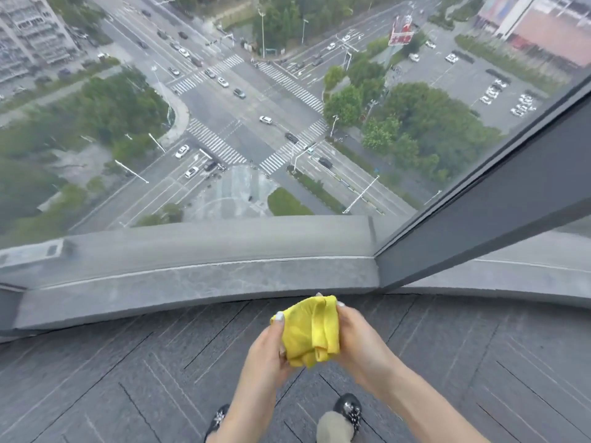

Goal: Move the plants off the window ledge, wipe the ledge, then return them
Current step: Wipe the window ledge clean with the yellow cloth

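A bunched yellow cloth (308,330) is held between both hands in front of me, above the floor. My left hand (267,350) grips its left side, thumb on top. My right hand (359,340) grips its right side. The grey stone window ledge (192,282) runs across the view just beyond the cloth, low at the foot of the glass. No plants are in view on the ledge or anywhere else.
A dark window frame post (479,219) rises diagonally from the ledge at right. Large glass panes look down on a street crossing far below. Grey carpet tiles (128,378) cover the floor. My two shoes (348,407) show at the bottom.
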`<state>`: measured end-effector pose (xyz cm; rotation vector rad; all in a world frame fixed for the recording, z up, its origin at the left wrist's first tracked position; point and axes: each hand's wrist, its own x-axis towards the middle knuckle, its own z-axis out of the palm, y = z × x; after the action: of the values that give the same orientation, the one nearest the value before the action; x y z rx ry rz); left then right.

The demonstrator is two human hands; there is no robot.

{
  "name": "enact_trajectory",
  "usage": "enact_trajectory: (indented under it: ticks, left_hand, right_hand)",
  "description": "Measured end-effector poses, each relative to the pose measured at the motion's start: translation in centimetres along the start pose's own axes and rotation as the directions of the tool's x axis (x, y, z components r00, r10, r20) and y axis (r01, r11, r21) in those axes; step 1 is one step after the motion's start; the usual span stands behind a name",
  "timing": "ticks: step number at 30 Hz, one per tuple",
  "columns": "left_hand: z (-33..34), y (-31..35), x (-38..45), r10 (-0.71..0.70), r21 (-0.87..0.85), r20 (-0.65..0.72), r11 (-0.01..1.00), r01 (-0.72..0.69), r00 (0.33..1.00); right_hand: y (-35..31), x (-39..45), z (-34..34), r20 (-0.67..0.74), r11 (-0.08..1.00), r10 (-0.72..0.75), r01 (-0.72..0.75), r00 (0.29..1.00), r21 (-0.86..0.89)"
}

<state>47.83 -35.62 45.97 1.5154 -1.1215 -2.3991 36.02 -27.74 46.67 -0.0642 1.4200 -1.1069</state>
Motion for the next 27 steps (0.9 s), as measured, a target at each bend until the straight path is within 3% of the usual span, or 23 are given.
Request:
enact_trajectory:
  ticks: [2, 4, 7, 11, 14, 18, 20, 24, 27]
  left_hand:
    - [2.4, 1.8, -2.7, 0.007, 0.013, 0.085, 1.0, -0.008, 0.996]
    - [4.3, 2.8, -5.3, 0.029, 0.132, 0.188, 0.99, -0.055, 0.982]
    - [6.2, 3.4, -8.8, 0.018, 0.296, 0.326, 0.947, -0.12, 0.945]
    - [8.1, 2.4, -12.7, -0.155, 0.485, 0.54, 0.861, -0.155, 0.828]
    - [10.0, -0.2, -17.0, -0.357, 0.611, 0.641, 0.773, -0.171, 0.679]
    - [13.6, -7.5, -24.6, -0.636, 0.772, 0.619, 0.599, -0.212, 0.461]
    - [15.3, -12.3, -29.9, -0.735, 0.825, 0.562, 0.47, -0.314, 0.378]
    - [16.9, -22.8, -41.7, -0.867, 0.796, 0.444, 0.267, -0.543, 0.225]
    - [17.0, -30.9, -48.9, -0.896, 0.71, 0.399, 0.167, -0.685, 0.196]
  right_hand:
    - [-0.9, -3.0, 0.7, -0.112, 0.997, -0.04, 0.032, 0.993, -0.068]
    - [-1.8, -6.0, 1.0, -0.254, 0.992, -0.102, 0.08, 0.962, -0.095]
    - [-1.7, -11.3, 0.8, -0.461, 0.979, -0.194, 0.143, 0.866, -0.143]
    - [2.2, -19.5, 0.5, -0.701, 0.938, -0.14, 0.319, 0.7, 0.131]
    - [7.4, -26.9, 2.0, -0.738, 0.794, -0.021, 0.459, 0.675, 0.398]
    - [17.2, -37.7, 4.8, -0.772, 0.459, 0.112, 0.656, 0.626, 0.599]
    - [22.8, -43.5, 6.9, -0.822, 0.314, 0.183, 0.76, 0.539, 0.569]
    - [33.2, -52.6, 11.3, -0.879, 0.258, 0.38, 0.88, 0.287, 0.398]
    - [40.0, -57.2, 13.3, -0.821, 0.23, 0.547, 0.914, 0.161, 0.333]
